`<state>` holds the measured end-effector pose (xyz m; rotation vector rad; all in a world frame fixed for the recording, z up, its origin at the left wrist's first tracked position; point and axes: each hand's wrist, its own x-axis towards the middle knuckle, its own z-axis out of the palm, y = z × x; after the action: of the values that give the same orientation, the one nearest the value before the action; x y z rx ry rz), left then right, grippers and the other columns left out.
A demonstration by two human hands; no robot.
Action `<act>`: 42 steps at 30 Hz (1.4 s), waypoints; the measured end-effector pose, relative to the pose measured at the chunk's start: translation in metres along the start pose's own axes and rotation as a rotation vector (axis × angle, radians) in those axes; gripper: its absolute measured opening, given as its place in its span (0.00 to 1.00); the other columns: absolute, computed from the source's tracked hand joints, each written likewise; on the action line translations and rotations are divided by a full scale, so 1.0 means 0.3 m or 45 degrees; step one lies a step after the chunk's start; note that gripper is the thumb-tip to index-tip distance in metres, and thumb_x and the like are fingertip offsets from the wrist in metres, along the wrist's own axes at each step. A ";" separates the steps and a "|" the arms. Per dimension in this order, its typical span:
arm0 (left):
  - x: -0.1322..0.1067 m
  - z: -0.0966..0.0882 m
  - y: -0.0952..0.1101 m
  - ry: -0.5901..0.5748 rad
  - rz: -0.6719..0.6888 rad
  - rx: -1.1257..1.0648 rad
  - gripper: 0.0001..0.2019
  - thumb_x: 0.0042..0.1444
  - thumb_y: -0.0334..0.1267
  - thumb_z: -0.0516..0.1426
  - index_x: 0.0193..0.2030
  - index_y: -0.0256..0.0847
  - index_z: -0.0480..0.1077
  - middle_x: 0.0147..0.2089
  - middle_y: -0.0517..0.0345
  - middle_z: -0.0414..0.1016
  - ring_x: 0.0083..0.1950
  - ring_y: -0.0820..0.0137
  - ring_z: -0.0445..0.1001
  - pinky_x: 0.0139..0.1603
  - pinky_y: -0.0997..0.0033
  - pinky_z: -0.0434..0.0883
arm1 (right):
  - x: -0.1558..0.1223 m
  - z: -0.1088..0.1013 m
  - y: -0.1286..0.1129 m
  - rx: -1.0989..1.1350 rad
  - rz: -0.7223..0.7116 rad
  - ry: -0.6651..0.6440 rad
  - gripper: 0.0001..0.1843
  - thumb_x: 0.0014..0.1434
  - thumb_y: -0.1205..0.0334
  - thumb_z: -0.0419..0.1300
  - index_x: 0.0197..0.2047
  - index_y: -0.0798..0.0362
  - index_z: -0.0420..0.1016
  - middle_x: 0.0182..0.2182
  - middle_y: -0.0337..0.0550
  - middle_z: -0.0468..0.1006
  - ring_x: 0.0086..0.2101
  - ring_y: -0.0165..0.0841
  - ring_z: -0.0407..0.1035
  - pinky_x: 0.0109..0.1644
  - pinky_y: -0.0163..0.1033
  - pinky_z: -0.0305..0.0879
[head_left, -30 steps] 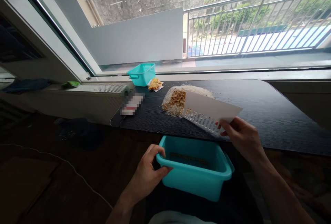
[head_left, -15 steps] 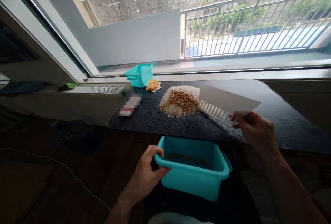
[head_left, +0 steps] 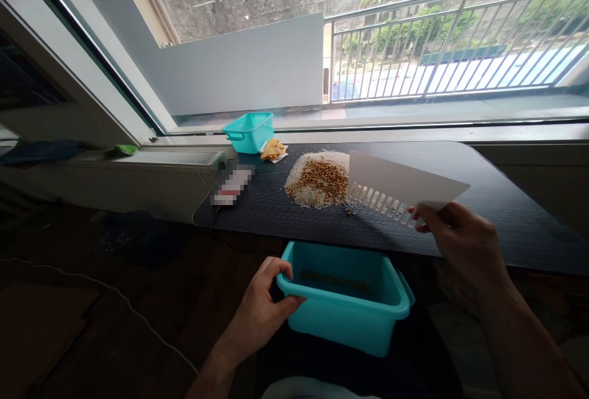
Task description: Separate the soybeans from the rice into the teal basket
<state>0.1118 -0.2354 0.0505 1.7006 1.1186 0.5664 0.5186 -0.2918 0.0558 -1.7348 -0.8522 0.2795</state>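
My left hand (head_left: 265,296) is closed on the left rim of a turquoise plastic bin (head_left: 345,322) below the table's front edge. Some small golden-brown bits lie on the bin's floor. With closed fingers, my right hand (head_left: 462,233) grips a thin white sheet with a row of slots along its lower edge (head_left: 407,178). The sheet is tilted, its left end against a pile of translucent white grains (head_left: 299,193) topped with golden beads (head_left: 324,177). The sheet hides the pile's right side. A few beads sit on the table just below the sheet's left end.
On the dark table (head_left: 262,218), a smaller turquoise basket (head_left: 251,135) stands at the back left beside a yellow crumpled item (head_left: 273,149) on white paper. A blurred-out flat object (head_left: 234,185) lies at the left edge. Behind are a window and a radiator (head_left: 170,158).
The slotted sheet has shifted slightly left at its far end, over the pile's right side. A few beads now show apart from the pile. My left hand keeps its hold on the bin.
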 end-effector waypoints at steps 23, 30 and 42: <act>-0.001 0.008 0.010 0.041 0.037 -0.024 0.12 0.62 0.48 0.74 0.43 0.49 0.77 0.47 0.58 0.80 0.48 0.56 0.79 0.53 0.61 0.80 | -0.023 0.049 0.025 0.134 -0.046 -0.206 0.30 0.57 0.22 0.84 0.42 0.41 0.94 0.37 0.45 0.96 0.30 0.44 0.86 0.41 0.55 0.94; -0.006 0.012 -0.021 0.088 0.074 -0.032 0.11 0.63 0.46 0.74 0.44 0.49 0.78 0.48 0.58 0.81 0.49 0.57 0.79 0.56 0.61 0.81 | -0.058 0.097 0.010 0.182 -0.034 -0.401 0.38 0.53 0.17 0.84 0.42 0.44 0.94 0.33 0.44 0.93 0.29 0.43 0.85 0.39 0.52 0.94; -0.007 0.014 -0.038 0.059 0.035 -0.052 0.11 0.66 0.48 0.74 0.44 0.49 0.80 0.49 0.58 0.80 0.47 0.58 0.77 0.51 0.64 0.79 | 0.014 -0.078 0.030 0.089 -0.015 0.076 0.27 0.57 0.27 0.85 0.42 0.42 0.95 0.38 0.47 0.97 0.34 0.48 0.92 0.43 0.52 0.92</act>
<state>0.1094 -0.2383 0.0388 1.6770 1.1106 0.6446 0.5389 -0.3073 0.0568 -1.6643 -0.8000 0.2458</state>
